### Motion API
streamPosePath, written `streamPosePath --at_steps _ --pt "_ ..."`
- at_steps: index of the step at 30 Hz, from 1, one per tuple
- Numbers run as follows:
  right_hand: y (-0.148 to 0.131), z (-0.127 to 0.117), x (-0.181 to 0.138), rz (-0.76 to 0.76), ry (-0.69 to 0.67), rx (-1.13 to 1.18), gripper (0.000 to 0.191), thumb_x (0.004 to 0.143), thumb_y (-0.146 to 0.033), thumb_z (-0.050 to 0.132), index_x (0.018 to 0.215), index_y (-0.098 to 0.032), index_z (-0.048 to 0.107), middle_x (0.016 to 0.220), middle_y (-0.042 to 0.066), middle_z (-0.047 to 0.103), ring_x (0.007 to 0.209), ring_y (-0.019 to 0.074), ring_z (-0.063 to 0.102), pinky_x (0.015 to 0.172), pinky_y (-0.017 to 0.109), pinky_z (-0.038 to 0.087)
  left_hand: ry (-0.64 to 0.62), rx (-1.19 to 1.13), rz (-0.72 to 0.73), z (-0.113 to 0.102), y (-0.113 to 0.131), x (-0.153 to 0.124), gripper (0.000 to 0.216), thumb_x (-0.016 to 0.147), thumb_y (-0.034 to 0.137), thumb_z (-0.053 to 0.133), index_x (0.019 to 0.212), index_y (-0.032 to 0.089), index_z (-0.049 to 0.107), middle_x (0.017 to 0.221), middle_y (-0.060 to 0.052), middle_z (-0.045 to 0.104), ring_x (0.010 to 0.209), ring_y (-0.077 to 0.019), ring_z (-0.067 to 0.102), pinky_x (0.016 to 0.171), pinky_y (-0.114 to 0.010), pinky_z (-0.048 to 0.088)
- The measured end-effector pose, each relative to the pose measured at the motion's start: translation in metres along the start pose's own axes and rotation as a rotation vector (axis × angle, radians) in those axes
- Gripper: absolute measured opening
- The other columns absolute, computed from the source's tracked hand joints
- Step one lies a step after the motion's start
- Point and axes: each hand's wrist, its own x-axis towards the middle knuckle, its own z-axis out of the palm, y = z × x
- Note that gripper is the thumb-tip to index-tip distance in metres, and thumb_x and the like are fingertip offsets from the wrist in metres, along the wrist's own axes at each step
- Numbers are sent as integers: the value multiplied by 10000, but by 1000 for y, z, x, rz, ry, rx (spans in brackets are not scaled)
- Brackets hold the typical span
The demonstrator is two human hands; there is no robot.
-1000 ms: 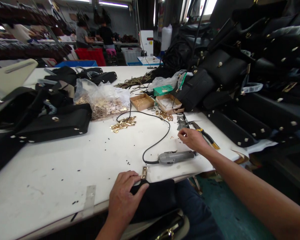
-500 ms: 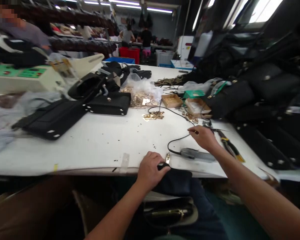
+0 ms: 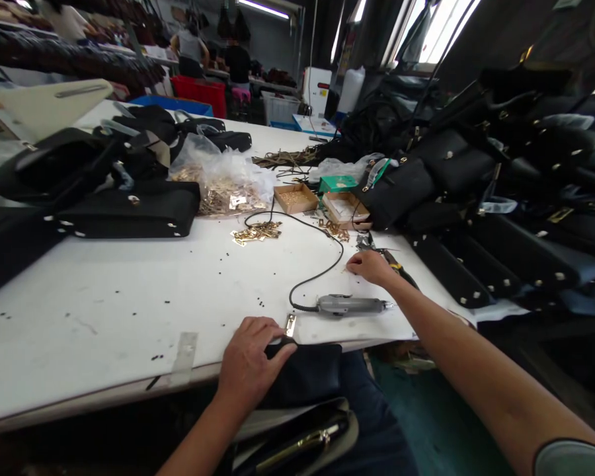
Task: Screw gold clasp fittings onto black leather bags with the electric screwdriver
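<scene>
On the white table (image 3: 104, 297), far left: black bags (image 3: 129, 215). Beside them, a clear sack of gold fittings (image 3: 223, 182). At the near edge, left hand (image 3: 250, 367), fingers curled, pressing down a black bag piece (image 3: 310, 373) with a metal clasp (image 3: 290, 324). Next, a grey corded hand tool (image 3: 350, 305). Right hand (image 3: 371, 266), fingertips pinched on something tiny, cannot tell what, beside the pliers (image 3: 396, 266).

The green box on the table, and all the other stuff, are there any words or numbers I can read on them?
No text can be read anywhere.
Green box: any print is too small and blurred.
White machine at the back: a small dark mark, unreadable.
Grey power tool between the hands: no label legible.
Cardboard boxes: plain, no print seen.
</scene>
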Motion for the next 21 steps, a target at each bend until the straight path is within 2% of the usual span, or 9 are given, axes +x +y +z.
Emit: streamPosePath --at_steps 11,16,21 --pt "-4 -4 0 27 -11 51 155 846 -337 714 867 -214 805 758 9 740 687 150 629 600 253 391 27 25 21 0 1 2 127 821 318 790 913 247 739 953 -37 719 927 -235 632 813 -381 552" --pt "-4 -3 0 17 -24 74 153 843 -338 709 859 -215 799 764 1 743 687 147 640 604 251 406 25 29 16 -1 3 2 125 813 319 797 900 252 738 947 -32 723 924 -238 637 808 -383 556" --pt "1 -1 3 39 25 59 147 836 -301 693 845 -192 791 785 22 748 723 163 650 632 255 415 25 23 11 -1 2 3 131 805 298 804 906 251 736 950 -28 721 927 -238 635 806 -382 556"
